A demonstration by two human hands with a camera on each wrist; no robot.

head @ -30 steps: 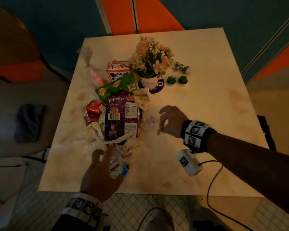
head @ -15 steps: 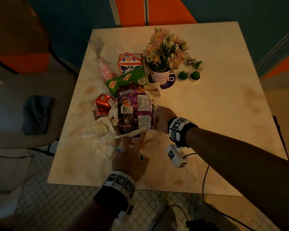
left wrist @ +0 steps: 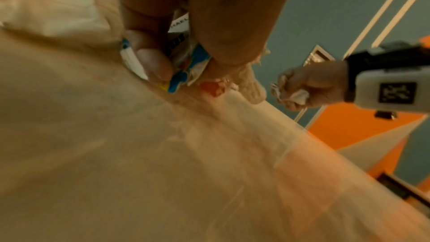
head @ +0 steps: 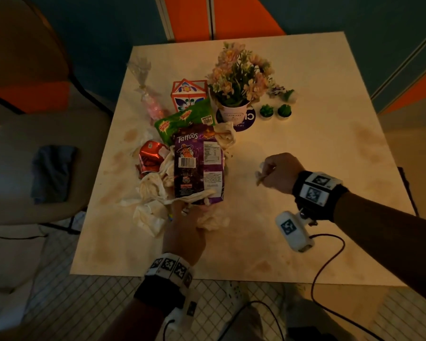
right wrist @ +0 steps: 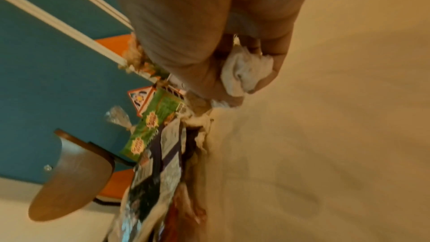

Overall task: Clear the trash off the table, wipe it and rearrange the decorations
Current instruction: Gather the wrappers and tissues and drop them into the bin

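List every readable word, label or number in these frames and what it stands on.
"Tattoos": purple snack bag.
"C": purple coaster under the flower pot; remainder hidden.
Unreadable: green packet logos, pot label, bag's nutrition panel and barcode, red can, wrapper pinched by left hand.

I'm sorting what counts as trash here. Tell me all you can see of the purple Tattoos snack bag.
The purple Tattoos snack bag is a glossy foil-like packet, lying flat with its back up: white logo, cartoon figure, barcode, nutrition panel. It tops the trash pile, over crumpled napkins, its top overlapping the green packet. The left hand is at its near end.
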